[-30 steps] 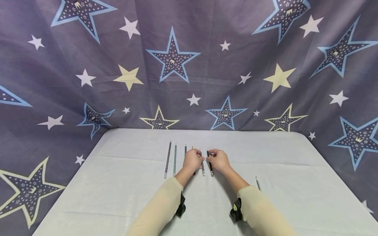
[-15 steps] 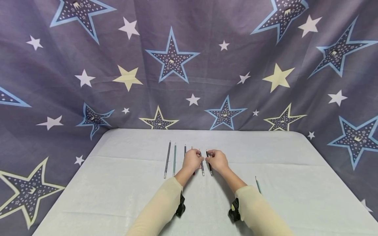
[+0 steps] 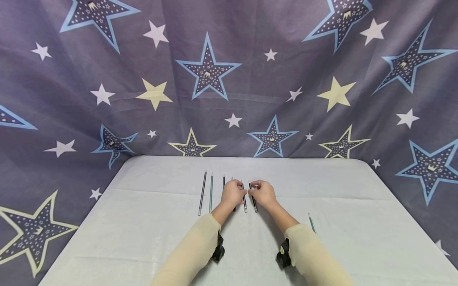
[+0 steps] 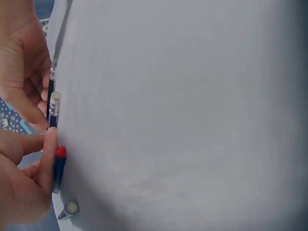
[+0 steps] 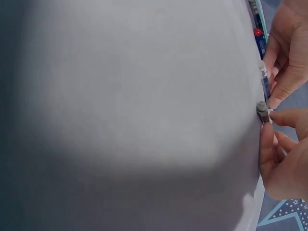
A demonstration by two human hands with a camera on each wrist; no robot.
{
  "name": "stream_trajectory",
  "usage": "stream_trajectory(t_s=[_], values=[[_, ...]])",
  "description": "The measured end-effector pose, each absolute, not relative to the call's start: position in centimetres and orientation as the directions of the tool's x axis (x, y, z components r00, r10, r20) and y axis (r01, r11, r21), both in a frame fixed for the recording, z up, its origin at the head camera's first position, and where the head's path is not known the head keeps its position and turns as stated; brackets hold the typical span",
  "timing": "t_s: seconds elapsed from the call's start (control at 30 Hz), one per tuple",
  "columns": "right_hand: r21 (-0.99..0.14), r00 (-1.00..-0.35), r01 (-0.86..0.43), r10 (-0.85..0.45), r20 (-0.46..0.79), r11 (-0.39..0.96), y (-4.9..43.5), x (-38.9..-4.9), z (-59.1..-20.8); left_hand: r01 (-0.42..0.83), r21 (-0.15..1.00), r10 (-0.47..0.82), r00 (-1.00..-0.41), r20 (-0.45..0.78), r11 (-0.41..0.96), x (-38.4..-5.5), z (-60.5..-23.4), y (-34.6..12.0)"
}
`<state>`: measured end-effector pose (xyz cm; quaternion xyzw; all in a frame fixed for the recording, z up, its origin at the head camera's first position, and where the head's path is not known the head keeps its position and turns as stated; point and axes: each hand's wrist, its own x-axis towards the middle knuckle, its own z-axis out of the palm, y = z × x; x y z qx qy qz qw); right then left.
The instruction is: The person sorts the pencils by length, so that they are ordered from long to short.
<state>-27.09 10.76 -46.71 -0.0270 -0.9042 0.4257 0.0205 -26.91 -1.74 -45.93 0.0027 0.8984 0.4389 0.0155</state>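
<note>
Both hands are close together over a row of pencils on the table. My left hand (image 3: 233, 193) pinches a dark pencil with a pale eraser end (image 3: 245, 204), whose near end shows in the left wrist view. Just to its right, my right hand (image 3: 264, 193) pinches another dark pencil (image 3: 255, 205) between thumb and fingers; its eraser end (image 5: 262, 107) faces the right wrist camera. The two pencils lie side by side with a small gap. Partly hidden under my left hand is a pencil with a red end (image 4: 60, 152).
Left of the hands lie a black pencil (image 3: 202, 192), a green pencil (image 3: 211, 190) and a dark pencil (image 3: 224, 179), roughly parallel. Another green pencil (image 3: 312, 223) lies apart by the right sleeve. A star-patterned curtain (image 3: 229, 79) hangs behind the pale table (image 3: 143, 230).
My right hand and its pencil have shifted very slightly left, toward the left hand's pencil. The left hand stays in place; the other pencils lie as before.
</note>
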Motion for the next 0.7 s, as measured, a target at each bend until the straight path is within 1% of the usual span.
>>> stream_trajectory(t_s=[0.2, 0.43, 0.7], values=[[-0.79, -0.998, 0.034, 0.063, 0.005, 0.612, 11.4, -27.0, -46.1, -0.016, 0.812, 0.029, -0.999, -0.04, 0.584, -26.8, -45.5, -1.7], [-0.8, -0.998, 0.038, 0.067, 0.002, 0.599, 12.8, -26.6, -45.0, -0.022, 0.803, 0.026, -0.999, -0.047, 0.595, -26.7, -45.1, -1.5], [-0.814, -0.999, 0.027, 0.031, -0.011, 0.58, 14.3, -26.0, -43.6, 0.05, 0.771, 0.062, -0.998, 0.013, 0.635, -25.7, -44.0, -1.0]])
